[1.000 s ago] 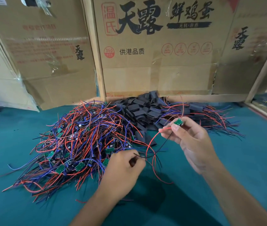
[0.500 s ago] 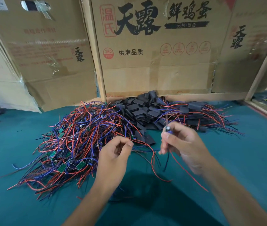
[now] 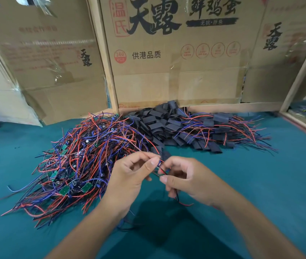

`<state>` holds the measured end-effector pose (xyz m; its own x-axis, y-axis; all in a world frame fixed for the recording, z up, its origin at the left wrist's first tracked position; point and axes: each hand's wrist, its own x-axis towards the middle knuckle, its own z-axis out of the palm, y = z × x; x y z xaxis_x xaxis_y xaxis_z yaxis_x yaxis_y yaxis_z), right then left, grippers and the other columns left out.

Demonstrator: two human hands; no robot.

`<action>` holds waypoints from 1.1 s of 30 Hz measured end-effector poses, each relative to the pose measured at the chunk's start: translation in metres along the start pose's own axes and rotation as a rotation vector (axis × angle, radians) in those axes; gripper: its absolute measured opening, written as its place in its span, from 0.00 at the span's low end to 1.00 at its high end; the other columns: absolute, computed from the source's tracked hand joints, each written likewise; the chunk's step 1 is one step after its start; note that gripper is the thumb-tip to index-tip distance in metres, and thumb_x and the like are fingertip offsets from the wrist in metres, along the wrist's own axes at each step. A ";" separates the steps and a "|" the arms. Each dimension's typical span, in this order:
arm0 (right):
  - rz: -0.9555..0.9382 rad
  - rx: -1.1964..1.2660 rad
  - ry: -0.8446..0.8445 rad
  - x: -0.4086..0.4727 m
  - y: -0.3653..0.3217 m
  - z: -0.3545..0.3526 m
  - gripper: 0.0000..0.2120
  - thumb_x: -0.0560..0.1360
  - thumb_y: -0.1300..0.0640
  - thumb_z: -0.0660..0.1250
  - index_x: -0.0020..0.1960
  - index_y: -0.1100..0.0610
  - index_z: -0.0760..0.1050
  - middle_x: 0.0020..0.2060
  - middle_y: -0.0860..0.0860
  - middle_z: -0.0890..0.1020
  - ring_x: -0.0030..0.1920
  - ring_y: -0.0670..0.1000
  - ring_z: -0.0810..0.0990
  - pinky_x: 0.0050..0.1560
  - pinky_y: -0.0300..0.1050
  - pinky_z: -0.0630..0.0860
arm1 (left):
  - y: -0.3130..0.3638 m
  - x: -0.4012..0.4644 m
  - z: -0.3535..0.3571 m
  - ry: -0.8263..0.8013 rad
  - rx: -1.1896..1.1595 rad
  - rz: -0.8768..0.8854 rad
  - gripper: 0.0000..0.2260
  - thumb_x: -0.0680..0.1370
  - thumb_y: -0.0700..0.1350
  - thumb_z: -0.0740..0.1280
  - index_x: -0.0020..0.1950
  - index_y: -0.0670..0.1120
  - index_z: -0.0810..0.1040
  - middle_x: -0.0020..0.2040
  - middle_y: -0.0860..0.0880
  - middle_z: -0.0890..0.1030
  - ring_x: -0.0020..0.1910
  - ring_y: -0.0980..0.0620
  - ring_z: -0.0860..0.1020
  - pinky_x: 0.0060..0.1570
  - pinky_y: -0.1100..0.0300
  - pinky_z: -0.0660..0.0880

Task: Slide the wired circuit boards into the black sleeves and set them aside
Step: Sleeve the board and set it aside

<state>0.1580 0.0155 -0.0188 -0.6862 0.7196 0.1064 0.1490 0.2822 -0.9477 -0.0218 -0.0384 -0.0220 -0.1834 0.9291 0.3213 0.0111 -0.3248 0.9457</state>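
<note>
A: In the head view, what can go wrong from here?

B: Both hands meet over the middle of the table (image 3: 260, 184). The left hand (image 3: 129, 181) pinches thin wires (image 3: 162, 168) between thumb and forefinger. The right hand (image 3: 186, 181) has its fingers curled on the same wires, and some hang below it. I cannot see a board or a sleeve in the fingers. My worry is that loose wire ends fold or catch at the sleeve mouth, so the board jams halfway. A pull on the wires could also strain the solder joints, I think.

A: And the supplies?

B: The boards pile (image 3: 85, 161) lies toward the left side of the table, a tangle of red, blue and black wires with small green boards inside. If the held wires are hooked in it, a lift can drag neighbours along. The sleeves (image 3: 159, 124) are heaped at the back edge, against the cardboard (image 3: 176, 81). The finished ones (image 3: 221, 128) lie toward the back right.

A: Materials?

B: The wires are thin, flexible, glossy. The sleeves look like flat, matte, soft tube pieces, so a mouth may need opening. The table cover is teal and smooth, maybe felt.
</note>
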 end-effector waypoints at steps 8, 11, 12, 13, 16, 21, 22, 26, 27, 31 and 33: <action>-0.118 -0.385 0.066 -0.002 -0.004 0.005 0.07 0.77 0.50 0.67 0.44 0.46 0.69 0.37 0.47 0.83 0.36 0.49 0.78 0.42 0.47 0.74 | -0.005 -0.002 -0.011 0.040 0.007 0.071 0.07 0.75 0.46 0.71 0.43 0.43 0.83 0.41 0.47 0.82 0.37 0.51 0.80 0.38 0.60 0.78; -0.130 -0.413 0.102 -0.002 -0.005 0.005 0.06 0.77 0.50 0.67 0.44 0.47 0.71 0.36 0.47 0.81 0.35 0.48 0.76 0.41 0.46 0.74 | -0.005 -0.001 -0.014 0.034 -0.005 0.074 0.06 0.75 0.44 0.70 0.43 0.42 0.82 0.43 0.46 0.83 0.37 0.49 0.81 0.39 0.57 0.80; -0.102 -0.386 0.091 -0.002 -0.005 0.004 0.06 0.78 0.52 0.67 0.44 0.47 0.71 0.36 0.48 0.82 0.36 0.48 0.78 0.43 0.48 0.76 | -0.004 -0.002 -0.014 0.030 -0.018 0.070 0.06 0.75 0.44 0.70 0.43 0.41 0.82 0.43 0.46 0.83 0.37 0.48 0.81 0.40 0.56 0.81; -0.066 -0.345 0.072 -0.002 -0.006 0.003 0.06 0.78 0.53 0.66 0.44 0.48 0.72 0.37 0.48 0.83 0.37 0.49 0.81 0.45 0.50 0.78 | -0.004 -0.002 -0.014 0.027 -0.029 0.069 0.06 0.75 0.43 0.70 0.43 0.41 0.82 0.44 0.45 0.83 0.37 0.48 0.81 0.41 0.56 0.81; 0.039 -0.154 0.033 -0.003 -0.005 -0.001 0.05 0.79 0.58 0.66 0.44 0.52 0.74 0.38 0.51 0.85 0.36 0.51 0.84 0.44 0.51 0.80 | -0.003 -0.002 -0.016 0.035 -0.059 0.078 0.06 0.76 0.43 0.70 0.44 0.41 0.83 0.45 0.43 0.82 0.38 0.48 0.81 0.41 0.58 0.80; 0.096 0.035 -0.008 -0.003 -0.006 -0.003 0.06 0.81 0.60 0.65 0.45 0.58 0.75 0.34 0.53 0.82 0.32 0.52 0.81 0.35 0.45 0.78 | 0.003 0.002 -0.022 0.107 -0.123 0.058 0.10 0.74 0.50 0.75 0.46 0.43 0.84 0.43 0.42 0.82 0.39 0.48 0.80 0.42 0.58 0.80; 0.094 0.032 -0.001 -0.003 -0.007 -0.004 0.06 0.81 0.60 0.65 0.45 0.58 0.76 0.33 0.53 0.82 0.32 0.52 0.80 0.35 0.44 0.78 | 0.004 0.003 -0.023 0.122 -0.127 0.057 0.10 0.74 0.50 0.75 0.46 0.44 0.84 0.42 0.43 0.82 0.39 0.48 0.80 0.42 0.58 0.80; 0.105 -0.060 0.029 -0.004 -0.008 -0.006 0.08 0.80 0.60 0.65 0.43 0.57 0.76 0.34 0.52 0.83 0.33 0.54 0.82 0.38 0.47 0.79 | 0.006 0.004 -0.025 0.156 -0.104 0.062 0.09 0.73 0.50 0.72 0.45 0.45 0.84 0.40 0.45 0.82 0.37 0.48 0.81 0.42 0.58 0.81; 0.103 -0.113 0.034 -0.005 -0.008 -0.005 0.08 0.80 0.59 0.64 0.42 0.56 0.76 0.34 0.52 0.84 0.35 0.54 0.83 0.40 0.48 0.80 | 0.007 0.004 -0.026 0.163 -0.068 0.069 0.08 0.74 0.49 0.72 0.45 0.45 0.84 0.40 0.45 0.82 0.37 0.48 0.81 0.41 0.59 0.81; 0.063 -0.458 0.093 -0.005 -0.006 0.001 0.05 0.75 0.54 0.65 0.40 0.50 0.75 0.35 0.48 0.84 0.34 0.48 0.80 0.41 0.50 0.79 | 0.010 0.001 -0.026 0.160 0.117 0.122 0.04 0.75 0.47 0.70 0.45 0.49 0.84 0.38 0.45 0.84 0.36 0.51 0.83 0.40 0.64 0.79; 0.047 -0.509 0.130 -0.005 -0.006 0.002 0.06 0.75 0.52 0.65 0.39 0.50 0.75 0.34 0.48 0.83 0.33 0.46 0.78 0.41 0.50 0.77 | 0.012 -0.001 -0.024 0.165 0.178 0.145 0.04 0.75 0.49 0.69 0.46 0.52 0.83 0.37 0.45 0.84 0.36 0.51 0.83 0.40 0.68 0.78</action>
<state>0.1592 0.0087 -0.0146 -0.5814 0.8025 0.1344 0.5268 0.4972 -0.6894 -0.0455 -0.0471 -0.0122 -0.3243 0.8289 0.4558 0.2191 -0.4029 0.8886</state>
